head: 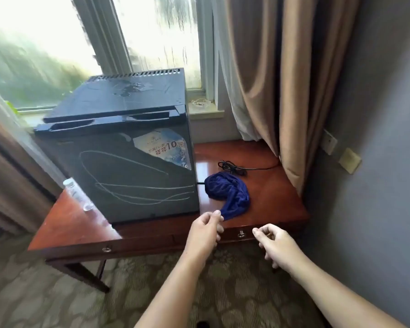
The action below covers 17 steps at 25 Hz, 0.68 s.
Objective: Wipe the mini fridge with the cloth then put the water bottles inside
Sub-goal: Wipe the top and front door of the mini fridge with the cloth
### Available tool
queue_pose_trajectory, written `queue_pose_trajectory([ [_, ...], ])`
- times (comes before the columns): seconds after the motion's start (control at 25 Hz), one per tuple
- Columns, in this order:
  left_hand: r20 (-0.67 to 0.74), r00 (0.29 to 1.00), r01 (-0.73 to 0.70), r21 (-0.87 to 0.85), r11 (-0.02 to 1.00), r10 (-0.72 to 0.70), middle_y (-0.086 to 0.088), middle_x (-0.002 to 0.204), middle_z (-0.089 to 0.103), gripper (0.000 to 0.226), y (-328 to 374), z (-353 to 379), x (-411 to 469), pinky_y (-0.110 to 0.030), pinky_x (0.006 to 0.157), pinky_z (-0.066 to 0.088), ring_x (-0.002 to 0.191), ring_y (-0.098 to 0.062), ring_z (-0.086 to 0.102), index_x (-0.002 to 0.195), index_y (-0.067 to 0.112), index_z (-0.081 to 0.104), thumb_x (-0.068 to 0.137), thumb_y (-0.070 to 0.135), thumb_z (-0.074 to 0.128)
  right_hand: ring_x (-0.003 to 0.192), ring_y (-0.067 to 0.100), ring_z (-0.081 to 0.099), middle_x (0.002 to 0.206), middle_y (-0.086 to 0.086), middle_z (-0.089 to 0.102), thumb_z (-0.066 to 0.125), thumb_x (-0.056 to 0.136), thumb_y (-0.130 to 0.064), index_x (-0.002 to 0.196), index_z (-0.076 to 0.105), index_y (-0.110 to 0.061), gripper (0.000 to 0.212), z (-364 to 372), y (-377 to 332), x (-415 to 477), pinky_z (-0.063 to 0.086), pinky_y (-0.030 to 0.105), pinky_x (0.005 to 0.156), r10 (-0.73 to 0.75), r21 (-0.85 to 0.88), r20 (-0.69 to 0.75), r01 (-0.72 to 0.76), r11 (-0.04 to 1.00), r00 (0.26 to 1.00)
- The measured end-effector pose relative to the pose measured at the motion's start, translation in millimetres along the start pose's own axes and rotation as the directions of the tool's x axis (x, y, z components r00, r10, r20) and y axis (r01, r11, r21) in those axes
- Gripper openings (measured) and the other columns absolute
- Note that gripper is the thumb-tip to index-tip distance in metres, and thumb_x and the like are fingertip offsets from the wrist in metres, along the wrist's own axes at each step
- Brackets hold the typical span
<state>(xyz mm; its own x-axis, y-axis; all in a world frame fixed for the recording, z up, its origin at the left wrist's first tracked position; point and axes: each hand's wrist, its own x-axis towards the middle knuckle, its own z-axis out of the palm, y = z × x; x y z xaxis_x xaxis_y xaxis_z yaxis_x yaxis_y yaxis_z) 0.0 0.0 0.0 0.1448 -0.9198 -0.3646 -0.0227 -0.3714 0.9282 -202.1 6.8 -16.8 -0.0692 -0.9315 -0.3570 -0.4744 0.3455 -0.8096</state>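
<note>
A: Right, left hand (205,229) is pinching the near tip of the blue cloth (230,195), thumb and fingers closed narrow on it. Most of the cloth is lying bunched on the table (270,192), just right of the mini fridge (118,166).

B: Right hand (274,242)?

A: Hovering near the table's front edge, fingers loosely curled, holding nothing.

B: Risks?

A: Grip is sitting on a thin corner only. I'm guessing it slips when the cloth drags. Also the black cord (237,168) is lying just beyond the cloth, far side, so a pull could snag it.

B: Bottles?

A: Water bottles (77,191) are standing at the fridge's left, close to the table's left edge. They're blurred, so I'm not counting them. Wiping that side could knock them off. The door looks closed, chalky scribbles across the front.
</note>
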Motion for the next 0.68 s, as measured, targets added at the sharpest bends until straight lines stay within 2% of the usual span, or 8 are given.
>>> queue_pose_trajectory([
  [0.16,0.075,0.995,0.059,0.133,0.989,-0.07,0.003,0.097,0.072,0.014,-13,-3,91,-0.024,0.064,0.05,0.071,-0.007,0.064,0.103,0.029,0.065,0.097,0.04,0.061,0.055,0.016,0.061,0.076,0.0,0.061,0.069,0.091,-0.039,0.092,0.065,-0.024,0.016,19,-12,78,0.044,0.026,0.038,0.088,-0.088,-0.027,-0.09,0.992,0.996],
  [0.24,0.099,0.992,0.054,0.195,0.979,-0.074,0.003,0.103,0.07,0.018,-21,-4,131,-0.03,0.078,0.055,0.082,-0.007,0.066,0.108,0.027,0.063,0.094,0.037,0.067,0.06,0.016,0.064,0.081,0.0,0.065,0.071,0.09,-0.036,0.097,0.065,-0.026,0.013,27,-18,115,0.047,0.026,0.04,0.11,-0.134,-0.05,-0.115,0.984,0.993],
  [0.28,0.105,0.992,0.043,0.237,0.971,-0.069,0.003,0.105,0.069,0.023,-22,-4,146,-0.031,0.084,0.055,0.087,-0.006,0.065,0.113,0.026,0.063,0.092,0.035,0.069,0.064,0.016,0.066,0.083,-0.001,0.067,0.071,0.09,-0.036,0.1,0.065,-0.028,0.015,29,-22,128,0.05,0.028,0.045,0.119,-0.15,-0.057,-0.126,0.981,0.991],
  [0.36,0.108,0.992,0.029,0.339,0.94,-0.07,0.002,0.12,0.063,0.039,-27,0,187,-0.031,0.093,0.055,0.101,-0.008,0.064,0.125,0.025,0.06,0.089,0.035,0.072,0.078,0.016,0.068,0.091,-0.004,0.068,0.073,0.087,-0.039,0.106,0.063,-0.033,0.022,39,-19,167,0.056,0.032,0.064,0.145,-0.218,-0.041,-0.151,0.964,0.989],
  [0.44,0.139,0.987,0.004,0.453,0.891,-0.075,-0.001,0.141,0.049,0.058,-25,2,204,-0.033,0.108,0.046,0.125,-0.016,0.055,0.139,0.026,0.052,0.086,0.04,0.073,0.095,0.016,0.065,0.107,-0.004,0.066,0.074,0.085,-0.041,0.116,0.061,-0.035,0.034,41,-17,182,0.05,0.029,0.08,0.123,-0.312,-0.019,-0.123,0.942,0.992],
  [0.52,0.174,0.974,0.026,0.551,0.834,-0.145,-0.003,0.156,0.032,0.075,-28,15,235,-0.038,0.119,0.035,0.143,-0.024,0.039,0.15,0.029,0.039,0.085,0.044,0.072,0.106,0.019,0.063,0.119,0.0,0.06,0.075,0.084,-0.041,0.127,0.058,-0.033,0.047,42,-12,209,0.047,0.029,0.089,0.124,-0.356,0.0,-0.116,0.927,0.992],
  [0.6,0.16,0.967,0.059,0.613,0.788,-0.197,-0.003,0.163,0.018,0.083,-30,27,260,-0.041,0.122,0.028,0.148,-0.031,0.028,0.155,0.031,0.029,0.085,0.043,0.072,0.114,0.022,0.063,0.128,0.004,0.056,0.078,0.082,-0.039,0.134,0.054,-0.032,0.058,40,-6,232,0.049,0.033,0.099,0.157,-0.355,0.014,-0.141,0.924,0.988],
  [0.68,0.071,0.976,0.118,0.628,0.769,-0.208,-0.005,0.165,0.012,0.085,-28,41,289,-0.042,0.121,0.027,0.148,-0.036,0.026,0.157,0.03,0.025,0.086,0.038,0.071,0.118,0.024,0.062,0.133,0.007,0.054,0.081,0.078,-0.038,0.139,0.049,-0.032,0.068,36,3,261,0.049,0.037,0.104,0.219,-0.321,0.025,-0.2,0.926,0.975],
])
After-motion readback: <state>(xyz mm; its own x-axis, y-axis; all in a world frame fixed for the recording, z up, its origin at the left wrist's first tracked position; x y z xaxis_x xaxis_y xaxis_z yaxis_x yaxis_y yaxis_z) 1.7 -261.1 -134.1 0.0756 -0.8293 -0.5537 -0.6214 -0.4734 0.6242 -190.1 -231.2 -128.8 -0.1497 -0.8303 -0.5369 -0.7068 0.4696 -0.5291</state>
